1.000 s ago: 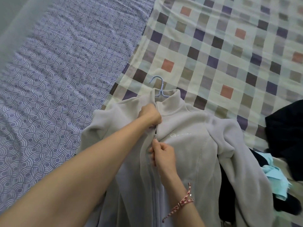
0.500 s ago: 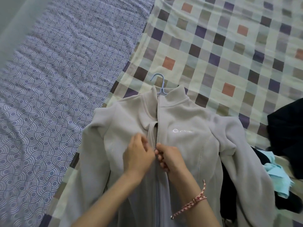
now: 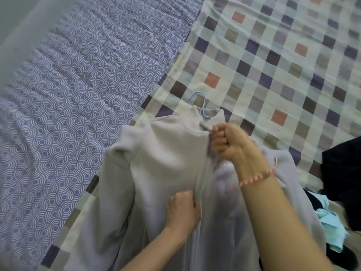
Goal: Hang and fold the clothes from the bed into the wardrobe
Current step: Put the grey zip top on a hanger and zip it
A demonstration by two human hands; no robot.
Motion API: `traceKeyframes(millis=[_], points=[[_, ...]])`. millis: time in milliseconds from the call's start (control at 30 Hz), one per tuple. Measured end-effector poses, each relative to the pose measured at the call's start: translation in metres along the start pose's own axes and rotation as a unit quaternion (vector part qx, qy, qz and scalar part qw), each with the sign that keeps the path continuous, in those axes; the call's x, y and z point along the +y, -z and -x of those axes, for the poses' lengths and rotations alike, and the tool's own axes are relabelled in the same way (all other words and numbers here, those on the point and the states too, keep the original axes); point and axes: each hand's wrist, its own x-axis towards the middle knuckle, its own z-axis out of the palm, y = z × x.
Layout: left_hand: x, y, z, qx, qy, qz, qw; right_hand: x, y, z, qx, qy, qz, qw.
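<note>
Head view: grey fleece jacket (image 3: 168, 159) lies front-up on checked blanket (image 3: 273, 61), near centre, blue hanger (image 3: 201, 103) hook poking out past collar, far side. Right hand (image 3: 226, 142) fisted shut at zipper top by collar; left hand (image 3: 183, 209) pinches placket lower down.

Risks: fleece may catch in zipper if lower hold slackens; hard pull could shift hanger off shoulder. Dark clothes (image 3: 343, 173), right, unsorted.

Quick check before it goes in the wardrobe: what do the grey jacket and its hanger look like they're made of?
Grey jacket: looks like soft fleece, matte and slightly fuzzy, draping in thick rounded folds; the exact fibre is not certain. Hanger: only its pale blue hook shows above the collar; thin and smooth, probably plastic or coated wire, which one I cannot tell.
</note>
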Motion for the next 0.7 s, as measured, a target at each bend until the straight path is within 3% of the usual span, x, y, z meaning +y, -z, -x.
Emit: traceKeyframes(millis=[167,267,367,467,500,567,633,700], points=[[-0.011,0.003,-0.010,-0.074,0.041,-0.010,0.996,-0.045,-0.011,-0.022,-0.001,0.015,-0.055,0.998],[-0.014,0.008,-0.017,-0.109,0.043,0.002,0.993,-0.062,-0.016,-0.023,-0.010,0.030,0.065,0.997],[-0.016,0.022,-0.025,-0.188,0.021,-0.020,0.982,-0.057,-0.012,-0.010,0.005,0.060,0.223,0.973],[-0.017,0.065,-0.051,-0.237,-0.016,-0.033,0.971,-0.035,0.000,0.007,0.046,0.113,0.294,0.948],[-0.015,0.084,-0.063,-0.196,-0.028,-0.021,0.980,-0.025,0.003,0.013,0.058,0.118,0.308,0.942],[-0.011,0.120,-0.094,-0.033,-0.039,0.030,0.998,-0.004,0.008,0.024,0.071,0.119,0.320,0.937],[0.001,0.141,-0.122,0.102,-0.061,0.064,0.991,0.015,0.009,0.031,0.065,0.115,0.306,0.943],[0.020,0.148,-0.153,0.114,-0.095,0.050,0.988,0.027,0.007,0.036,0.051,0.108,0.285,0.951]])
